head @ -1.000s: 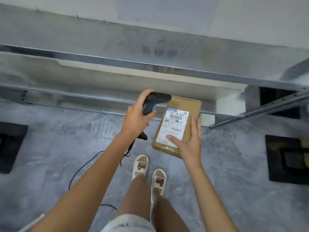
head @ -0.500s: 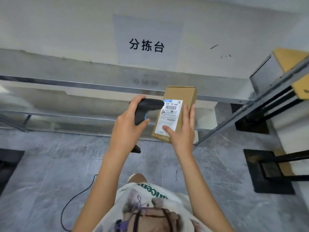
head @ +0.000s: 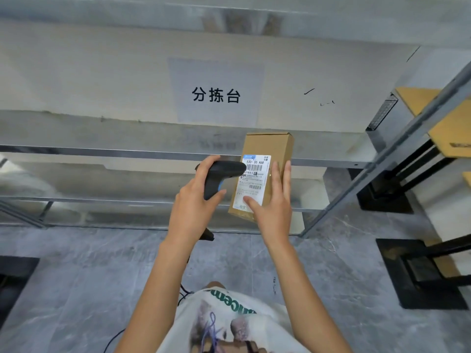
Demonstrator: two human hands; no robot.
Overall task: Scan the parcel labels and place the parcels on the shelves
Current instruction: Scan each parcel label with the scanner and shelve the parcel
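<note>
A small brown cardboard parcel (head: pixel 267 146) with a white barcode label (head: pixel 252 179) is held up in front of me. My right hand (head: pixel 274 207) grips its lower right part, thumb across the label's bottom and fingers along the right side. My left hand (head: pixel 193 207) grips a black handheld scanner (head: pixel 220 174) by its handle. The scanner's head points right and touches or nearly touches the label's upper left. A cable trails from the scanner down to the floor.
A grey metal sorting table (head: pixel 127 151) with a lower shelf spans the view ahead, under a wall sign (head: pixel 216 95). A metal shelf rack (head: pixel 418 138) stands at the right with brown boxes (head: pixel 448 126) on it. Black rack bases (head: pixel 433 276) sit on the grey floor.
The view has tilted up from the floor and feet to the wall sign and the right rack. Both hands kept scanner and parcel together, raised slightly in front of the table.
</note>
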